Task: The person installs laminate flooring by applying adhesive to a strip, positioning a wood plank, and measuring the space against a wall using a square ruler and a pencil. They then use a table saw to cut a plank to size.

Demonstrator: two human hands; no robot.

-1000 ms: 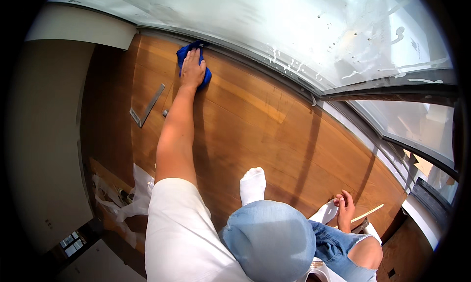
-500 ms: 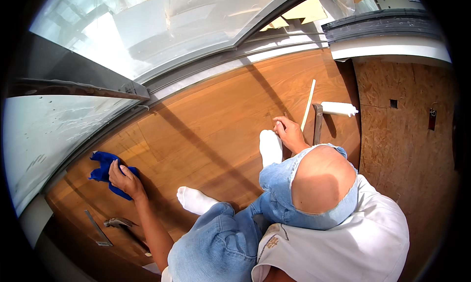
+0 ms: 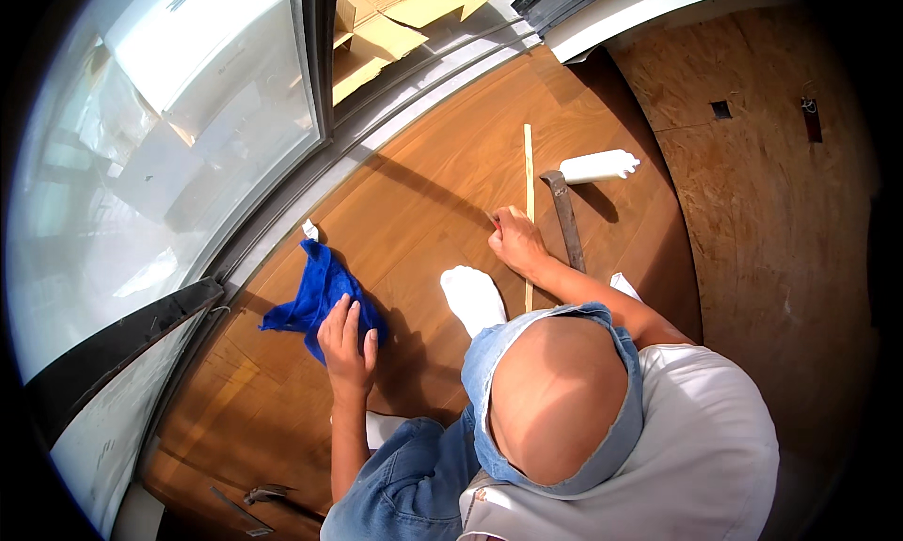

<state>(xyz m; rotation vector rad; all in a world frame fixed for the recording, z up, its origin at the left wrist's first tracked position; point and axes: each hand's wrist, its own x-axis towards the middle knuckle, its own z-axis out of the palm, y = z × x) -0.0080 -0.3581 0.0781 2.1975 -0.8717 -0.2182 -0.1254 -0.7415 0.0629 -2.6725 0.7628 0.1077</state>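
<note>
My left hand point(image 3: 347, 343) lies over the near edge of a crumpled blue cloth point(image 3: 318, 287), its fingers loosely extended and slightly apart. A small white scrap point(image 3: 310, 229) touches the cloth's far end. My right hand point(image 3: 514, 240) is closed around a small red tool point(image 3: 494, 222), low over the wooden floor beside a thin pale wooden strip point(image 3: 529, 155). A flat metal pry bar point(image 3: 564, 216) lies to the right of that hand, and a white cartridge or bottle point(image 3: 597, 167) lies beyond it.
A glass door point(image 3: 188, 118) and its track point(image 3: 362, 141) border the floor at left, with cardboard point(image 3: 376, 42) outside. A particle board point(image 3: 743, 202) with cut-outs is at right. A hammer point(image 3: 263, 494) and metal square point(image 3: 230, 503) lie bottom left. My sock-covered foot point(image 3: 470, 294) is between my hands.
My head has turned toward the right, swinging the scene round. The blue cloth and my left hand have moved closer to my right hand. A red tool now shows in my right hand.
</note>
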